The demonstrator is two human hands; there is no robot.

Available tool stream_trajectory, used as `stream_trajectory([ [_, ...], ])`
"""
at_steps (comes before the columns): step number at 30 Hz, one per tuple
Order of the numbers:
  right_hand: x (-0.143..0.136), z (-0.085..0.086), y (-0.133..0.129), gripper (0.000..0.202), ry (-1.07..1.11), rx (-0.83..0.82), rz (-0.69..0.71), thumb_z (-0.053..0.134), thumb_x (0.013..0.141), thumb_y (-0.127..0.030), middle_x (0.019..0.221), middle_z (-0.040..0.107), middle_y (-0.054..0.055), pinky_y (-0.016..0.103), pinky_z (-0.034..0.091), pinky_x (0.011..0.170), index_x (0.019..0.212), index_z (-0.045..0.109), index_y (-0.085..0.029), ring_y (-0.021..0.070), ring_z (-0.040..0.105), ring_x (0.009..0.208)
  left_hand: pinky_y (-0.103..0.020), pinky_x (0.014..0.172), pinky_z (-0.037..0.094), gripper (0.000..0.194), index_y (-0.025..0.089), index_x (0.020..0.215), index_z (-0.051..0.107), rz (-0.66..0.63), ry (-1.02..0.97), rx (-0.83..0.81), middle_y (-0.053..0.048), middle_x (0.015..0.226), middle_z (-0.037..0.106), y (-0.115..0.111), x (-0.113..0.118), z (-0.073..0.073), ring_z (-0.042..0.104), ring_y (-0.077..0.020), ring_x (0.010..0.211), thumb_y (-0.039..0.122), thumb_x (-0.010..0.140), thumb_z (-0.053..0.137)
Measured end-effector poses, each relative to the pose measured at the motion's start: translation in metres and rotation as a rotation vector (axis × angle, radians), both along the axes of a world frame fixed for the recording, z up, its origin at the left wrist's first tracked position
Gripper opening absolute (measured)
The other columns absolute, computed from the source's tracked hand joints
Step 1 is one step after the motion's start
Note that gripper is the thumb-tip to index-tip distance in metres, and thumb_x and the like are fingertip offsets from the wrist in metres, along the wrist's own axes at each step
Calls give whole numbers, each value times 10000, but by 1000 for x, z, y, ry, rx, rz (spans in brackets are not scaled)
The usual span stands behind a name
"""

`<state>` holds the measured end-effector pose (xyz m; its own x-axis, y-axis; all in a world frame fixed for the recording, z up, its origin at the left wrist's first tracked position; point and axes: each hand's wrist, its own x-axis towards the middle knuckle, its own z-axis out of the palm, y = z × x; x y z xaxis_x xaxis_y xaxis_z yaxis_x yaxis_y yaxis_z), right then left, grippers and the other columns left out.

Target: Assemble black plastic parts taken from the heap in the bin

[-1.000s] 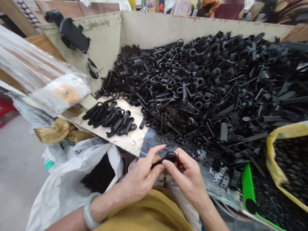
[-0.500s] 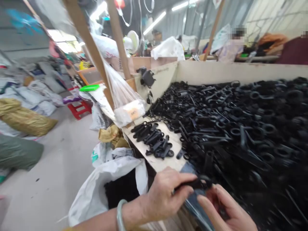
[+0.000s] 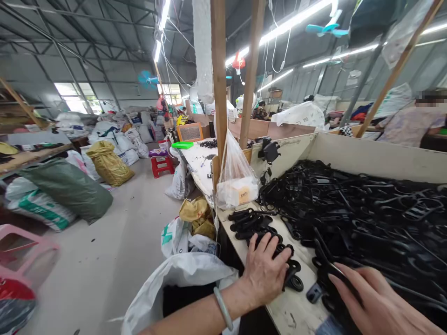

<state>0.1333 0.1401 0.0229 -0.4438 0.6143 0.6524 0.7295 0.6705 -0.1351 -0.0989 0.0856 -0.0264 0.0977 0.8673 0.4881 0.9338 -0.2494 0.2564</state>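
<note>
My left hand (image 3: pixel 267 267), a pale bangle on its wrist, lies with spread fingers on a small group of black ring-ended parts (image 3: pixel 249 221) at the table edge. Whether anything is under its palm is hidden. My right hand (image 3: pixel 373 293) is at the near side of a big heap of similar black parts (image 3: pixel 352 200). Its thumb and fingers pinch a long, dark black part (image 3: pixel 354 288), partly covered by the fingers. Just left of it, a small black piece with a hole (image 3: pixel 314 292) rests on the pale tabletop (image 3: pixel 288 312).
A white sack (image 3: pixel 146 298) with black contents stands open below the table edge. Pale boards (image 3: pixel 380 156) wall the heap. A clear bag (image 3: pixel 232 186) hangs by wooden posts (image 3: pixel 219 83). To the left are a red stool (image 3: pixel 161 166) and filled sacks (image 3: pixel 108 163).
My left hand has moved away from my right hand onto the small group, no longer holding the black part. My right hand has shifted right to the heap. The view has turned left and up.
</note>
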Motion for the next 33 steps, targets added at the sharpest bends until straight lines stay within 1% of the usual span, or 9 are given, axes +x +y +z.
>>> stream_trajectory([
  [4, -50, 7, 28, 287, -405, -68, -173, 528, 971, -241, 792, 708, 89, 320, 424, 509, 787, 744, -200, 258, 733, 697, -536, 1164, 329, 407, 320, 1403, 603, 28, 4, -13, -74, 1481, 611, 2, 0, -2, 515, -282, 1390, 323, 1034, 433],
  [8, -72, -5, 47, 252, -575, -296, -186, 580, 896, -61, 785, 757, 93, 279, 354, 527, 731, 724, -187, 255, 773, 730, -526, 1175, 317, 407, 328, 1400, 605, 25, 7, -8, -73, 1485, 604, 2, -2, 0, 507, -268, 1392, 351, 1046, 406],
  [12, -70, -13, 53, 288, -548, -378, -163, 533, 912, -43, 811, 783, 84, 273, 313, 530, 751, 712, -200, 248, 787, 740, -516, 1181, 311, 399, 319, 1384, 627, 29, 15, -8, -76, 1474, 614, 1, -3, 1, 518, -272, 1372, 373, 1035, 442],
  [17, -74, 10, 42, 194, -600, -434, -248, 543, 971, -118, 955, 782, 137, 290, 414, 586, 946, 727, -174, 272, 779, 829, -554, 1181, 286, 403, 296, 1381, 643, -15, -93, -26, -111, 1464, 621, 1, -1, 6, 518, -313, 1372, 347, 1001, 520],
  [20, -78, 21, 39, 127, -655, -532, -286, 609, 963, -129, 982, 763, 162, 323, 520, 701, 947, 734, -133, 275, 756, 920, -635, 1180, 231, 407, 277, 1351, 670, -27, -184, -34, -143, 1459, 625, 2, 0, 12, 507, -362, 1388, 263, 957, 570],
  [23, -75, 20, 45, 349, -663, -622, -290, 670, 998, -361, 1284, 659, 107, 438, 589, 911, 1284, 636, -163, 239, 682, 1081, -636, 1204, 180, 403, 277, 1338, 677, -38, -236, -35, -133, 1465, 626, 3, 0, 15, 485, -352, 1412, 235, 951, 574],
  [24, -73, 20, 48, 371, -647, -638, -292, 668, 999, -367, 1313, 644, 108, 453, 587, 925, 1310, 622, -170, 244, 674, 1101, -623, 1210, 175, 406, 278, 1347, 670, -50, -238, -41, -127, 1462, 630, 2, 0, 15, 483, -343, 1416, 234, 956, 568],
  [30, -45, 36, 51, 162, -403, -612, -244, 609, 990, -263, 1032, 778, 84, 314, 505, 850, 1064, 740, -206, 234, 718, 1012, -566, 1188, 249, 372, 258, 1293, 704, -101, -285, -46, -119, 1394, 670, -9, 8, 24, 491, -339, 1390, 223, 939, 596],
  [33, -26, 48, 47, 234, -249, -586, -192, 581, 1006, -353, 1044, 790, 29, 255, 489, 774, 1150, 720, -232, 172, 714, 917, -500, 1117, 377, 337, 241, 1256, 719, -165, -433, -42, -115, 1306, 706, -9, 19, 34, 545, -314, 1290, 222, 941, 598],
])
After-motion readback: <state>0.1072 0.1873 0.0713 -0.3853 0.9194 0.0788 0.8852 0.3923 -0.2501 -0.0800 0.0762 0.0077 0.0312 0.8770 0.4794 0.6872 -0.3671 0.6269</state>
